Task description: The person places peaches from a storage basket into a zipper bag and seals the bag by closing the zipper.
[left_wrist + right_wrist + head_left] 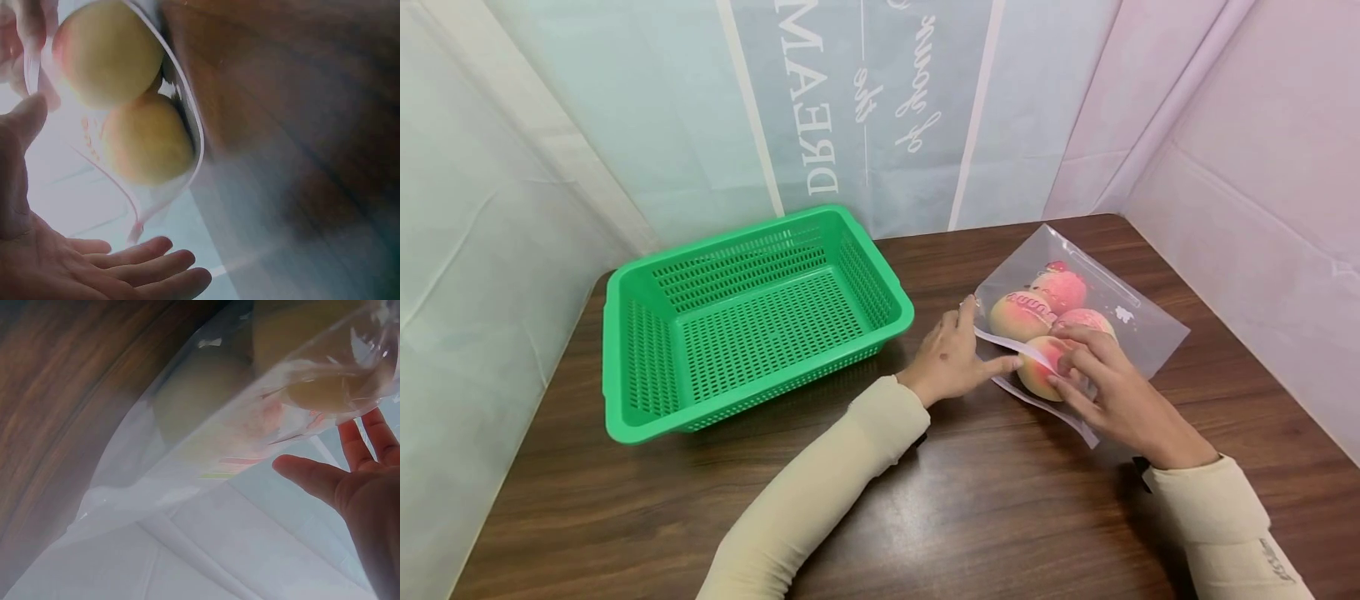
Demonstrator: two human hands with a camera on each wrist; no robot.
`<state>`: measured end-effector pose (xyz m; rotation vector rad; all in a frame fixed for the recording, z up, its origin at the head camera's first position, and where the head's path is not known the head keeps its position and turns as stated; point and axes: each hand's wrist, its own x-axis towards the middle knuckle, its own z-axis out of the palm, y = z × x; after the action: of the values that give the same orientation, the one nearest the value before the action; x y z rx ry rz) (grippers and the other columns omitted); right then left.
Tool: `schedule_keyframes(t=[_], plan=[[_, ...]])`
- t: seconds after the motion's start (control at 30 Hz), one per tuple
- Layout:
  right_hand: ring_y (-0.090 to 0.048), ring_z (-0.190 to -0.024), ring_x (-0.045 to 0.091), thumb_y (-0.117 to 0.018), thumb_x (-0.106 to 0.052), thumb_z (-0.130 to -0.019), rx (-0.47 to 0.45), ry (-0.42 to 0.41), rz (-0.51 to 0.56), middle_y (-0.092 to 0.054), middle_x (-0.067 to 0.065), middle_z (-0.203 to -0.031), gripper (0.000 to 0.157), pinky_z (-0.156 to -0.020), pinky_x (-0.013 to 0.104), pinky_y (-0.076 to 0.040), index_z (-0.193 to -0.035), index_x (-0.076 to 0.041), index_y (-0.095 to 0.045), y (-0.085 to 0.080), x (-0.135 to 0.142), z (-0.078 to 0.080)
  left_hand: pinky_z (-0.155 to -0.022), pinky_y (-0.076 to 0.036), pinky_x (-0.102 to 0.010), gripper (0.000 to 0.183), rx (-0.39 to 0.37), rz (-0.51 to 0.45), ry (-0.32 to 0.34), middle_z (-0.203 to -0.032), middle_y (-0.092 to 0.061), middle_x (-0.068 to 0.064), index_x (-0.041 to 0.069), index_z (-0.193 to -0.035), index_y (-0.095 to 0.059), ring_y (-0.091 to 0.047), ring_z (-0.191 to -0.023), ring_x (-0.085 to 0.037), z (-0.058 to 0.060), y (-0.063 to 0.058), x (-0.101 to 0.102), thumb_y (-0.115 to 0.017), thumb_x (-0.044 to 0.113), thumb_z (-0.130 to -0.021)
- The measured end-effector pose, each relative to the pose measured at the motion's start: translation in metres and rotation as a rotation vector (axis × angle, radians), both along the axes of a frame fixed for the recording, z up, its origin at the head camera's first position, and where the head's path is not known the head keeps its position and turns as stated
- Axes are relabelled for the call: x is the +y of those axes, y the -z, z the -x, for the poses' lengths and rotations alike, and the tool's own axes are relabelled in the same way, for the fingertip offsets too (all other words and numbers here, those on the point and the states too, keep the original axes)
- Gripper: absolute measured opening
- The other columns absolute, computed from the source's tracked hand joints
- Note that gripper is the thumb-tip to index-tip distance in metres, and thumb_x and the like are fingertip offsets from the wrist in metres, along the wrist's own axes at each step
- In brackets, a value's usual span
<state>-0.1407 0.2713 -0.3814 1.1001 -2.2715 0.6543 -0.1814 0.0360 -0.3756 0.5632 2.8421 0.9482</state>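
A clear zip-top plastic bag (pixel 1150 329) lies on its side at the right of the table, with several yellow-and-pink peaches (pixel 1018 315) inside. Its mouth faces the person and gapes, as the left wrist view shows. My left hand (pixel 950 354) is spread at the mouth's left end: the thumb reaches to the upper lip, the other fingers (pixel 150 265) stretch out past the corner. With thumb and forefinger, my right hand (pixel 1112 392) pinches the upper lip near the front peach (pixel 1037 385). Its other fingers lie over the bag; their tips are partly hidden.
A green plastic basket (pixel 752 398) with slotted walls stands at the left of the dark wooden table (pixel 970 500), nothing inside it. Pale cloth curtains (pixel 662 125) enclose the table at the back and both sides.
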Motion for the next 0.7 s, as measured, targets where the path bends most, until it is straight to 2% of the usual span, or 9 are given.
schedule_keyframes(t=[0.13,0.2,0.27,0.37,0.5,0.57,0.63,0.7], plan=[[-0.052,-0.112,0.038,-0.053,-0.046,-0.102,-0.008,0.005,-0.002,-0.058,0.026,-0.122,0.047,-0.102,0.016,-0.030,-0.095,-0.001,-0.066,-0.002,-0.003,0.000,-0.108,-0.041,-0.042,0.093,-0.078,-0.106,-0.062,-0.146,-0.045,-0.020,0.003,-0.156,-0.020,-0.049,-0.132,-0.032,0.008,-0.002,-0.002,-0.062,0.057,-0.093],[-0.053,-0.111,0.037,-0.053,-0.048,-0.101,-0.015,0.010,-0.006,-0.058,0.025,-0.122,0.046,-0.097,0.014,-0.030,-0.092,-0.004,-0.065,-0.003,-0.004,-0.001,-0.106,-0.042,-0.040,0.081,-0.101,-0.156,-0.087,-0.143,-0.048,-0.018,0.002,-0.153,-0.027,-0.050,-0.129,-0.029,0.012,-0.002,-0.003,-0.059,0.051,-0.097],[-0.053,-0.111,0.037,-0.053,-0.047,-0.101,-0.019,0.009,-0.011,-0.058,0.025,-0.121,0.044,-0.096,0.015,-0.030,-0.087,-0.006,-0.063,-0.004,-0.006,-0.001,-0.103,-0.044,-0.039,0.069,-0.110,-0.208,-0.102,-0.136,-0.052,-0.016,0.001,-0.148,-0.036,-0.053,-0.124,-0.026,0.017,-0.001,-0.004,-0.057,0.046,-0.099],[-0.052,-0.112,0.038,-0.052,-0.047,-0.102,-0.022,0.009,-0.023,-0.058,0.025,-0.119,0.043,-0.101,0.016,-0.029,-0.084,-0.008,-0.059,-0.007,-0.009,0.000,-0.096,-0.047,-0.035,0.052,-0.094,-0.267,-0.119,-0.122,-0.058,-0.012,0.001,-0.138,-0.047,-0.056,-0.113,-0.022,0.022,0.002,-0.005,-0.055,0.038,-0.102],[-0.052,-0.114,0.040,-0.051,-0.048,-0.102,-0.029,0.031,-0.038,-0.058,0.026,-0.119,0.044,-0.109,0.019,-0.026,-0.084,-0.008,-0.058,-0.011,-0.015,0.001,-0.090,-0.048,-0.031,0.033,-0.037,-0.285,-0.136,-0.109,-0.061,-0.009,0.003,-0.124,-0.056,-0.058,-0.104,-0.020,0.028,0.005,-0.006,-0.052,0.030,-0.105],[-0.052,-0.116,0.042,-0.050,-0.049,-0.102,-0.030,0.058,-0.048,-0.058,0.025,-0.120,0.045,-0.110,0.027,-0.029,-0.085,-0.008,-0.059,-0.015,-0.018,0.000,-0.087,-0.048,-0.030,0.026,-0.012,-0.276,-0.138,-0.104,-0.061,-0.008,0.005,-0.118,-0.058,-0.058,-0.100,-0.019,0.029,0.006,-0.006,-0.050,0.027,-0.106],[-0.051,-0.117,0.042,-0.048,-0.052,-0.102,-0.031,0.093,-0.067,-0.058,0.024,-0.121,0.047,-0.109,0.040,-0.033,-0.088,-0.008,-0.060,-0.017,-0.023,0.000,-0.086,-0.047,-0.029,0.022,0.010,-0.262,-0.131,-0.103,-0.060,-0.007,0.006,-0.114,-0.058,-0.058,-0.099,-0.019,0.029,0.006,-0.006,-0.048,0.024,-0.107],[-0.051,-0.118,0.043,-0.045,-0.054,-0.102,-0.027,0.131,-0.089,-0.057,0.024,-0.122,0.049,-0.103,0.054,-0.034,-0.092,-0.008,-0.060,-0.020,-0.028,-0.001,-0.084,-0.047,-0.029,0.020,0.031,-0.244,-0.124,-0.103,-0.060,-0.007,0.007,-0.111,-0.058,-0.057,-0.098,-0.019,0.029,0.006,-0.006,-0.047,0.023,-0.107]])
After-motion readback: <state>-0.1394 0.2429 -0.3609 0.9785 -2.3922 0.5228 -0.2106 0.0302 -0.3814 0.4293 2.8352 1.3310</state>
